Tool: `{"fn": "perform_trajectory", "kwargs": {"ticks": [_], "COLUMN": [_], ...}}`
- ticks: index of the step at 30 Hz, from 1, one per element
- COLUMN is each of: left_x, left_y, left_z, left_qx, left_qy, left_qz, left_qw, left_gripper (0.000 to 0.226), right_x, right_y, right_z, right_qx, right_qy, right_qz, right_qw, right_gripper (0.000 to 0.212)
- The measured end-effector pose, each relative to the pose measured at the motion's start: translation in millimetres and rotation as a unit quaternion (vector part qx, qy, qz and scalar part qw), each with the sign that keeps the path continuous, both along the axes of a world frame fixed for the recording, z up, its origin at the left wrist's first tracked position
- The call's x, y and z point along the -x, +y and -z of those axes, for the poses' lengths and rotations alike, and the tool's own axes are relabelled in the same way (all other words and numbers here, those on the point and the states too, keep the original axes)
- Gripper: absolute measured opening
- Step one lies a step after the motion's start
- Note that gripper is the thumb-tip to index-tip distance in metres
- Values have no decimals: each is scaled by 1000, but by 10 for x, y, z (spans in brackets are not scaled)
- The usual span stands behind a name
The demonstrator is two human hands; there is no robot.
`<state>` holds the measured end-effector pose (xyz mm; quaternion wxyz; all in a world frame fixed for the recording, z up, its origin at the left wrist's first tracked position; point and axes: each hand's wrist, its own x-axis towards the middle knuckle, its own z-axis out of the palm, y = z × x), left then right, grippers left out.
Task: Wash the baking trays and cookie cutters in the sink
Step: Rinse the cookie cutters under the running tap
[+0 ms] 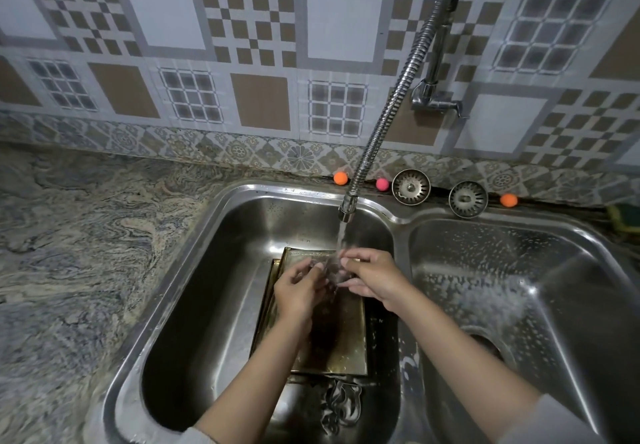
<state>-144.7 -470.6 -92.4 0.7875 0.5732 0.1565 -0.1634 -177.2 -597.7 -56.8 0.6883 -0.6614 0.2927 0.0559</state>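
Observation:
Two brass-coloured baking trays (341, 336) lie stacked in the left sink basin (207, 305). Above them my left hand (299, 291) and my right hand (372, 279) meet under the running water from the flexible tap hose (348, 206). Both hands hold a small shiny object between them, likely a cookie cutter (329, 270), blurred by the water. More metal cookie cutters (341, 404) lie in a pile at the near end of the basin, in front of the trays.
The right basin (519, 305) is wet and sprayed with drops. Two sink strainers (411, 186) (468, 199) and three small orange and pink balls (340, 178) sit on the back ledge. A green sponge (623, 217) lies far right. Marbled counter (86, 253) extends left.

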Motion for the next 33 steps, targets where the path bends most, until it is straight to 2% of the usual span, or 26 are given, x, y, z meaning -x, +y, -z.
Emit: {"fn": "perform_trajectory", "kwargs": {"ticks": [12, 17, 21, 25, 28, 33], "left_x": [79, 21, -45, -89, -88, -84], "left_y": [-313, -125, 94, 256, 315, 292], "left_z": [-67, -62, -79, -102, -131, -216], "left_qx": [29, 27, 23, 30, 35, 76], "left_qy": [40, 33, 34, 42, 41, 15], "left_qz": [99, 78, 47, 24, 11, 37], "left_qw": [994, 996, 998, 998, 998, 996], "left_gripper": [20, 24, 22, 24, 24, 25], "right_x": [245, 150, 29, -50, -53, 17], "right_y": [-422, -253, -55, 77, 121, 80], "right_z": [-140, -109, -85, -79, -94, -252], "right_qx": [32, 24, 15, 24, 26, 37], "right_qy": [-19, -15, -12, -17, -47, -97], "right_qz": [38, 22, 0, -30, -51, -30], "right_qw": [999, 999, 1000, 999, 997, 994], "right_gripper": [13, 17, 12, 19, 15, 24]}}
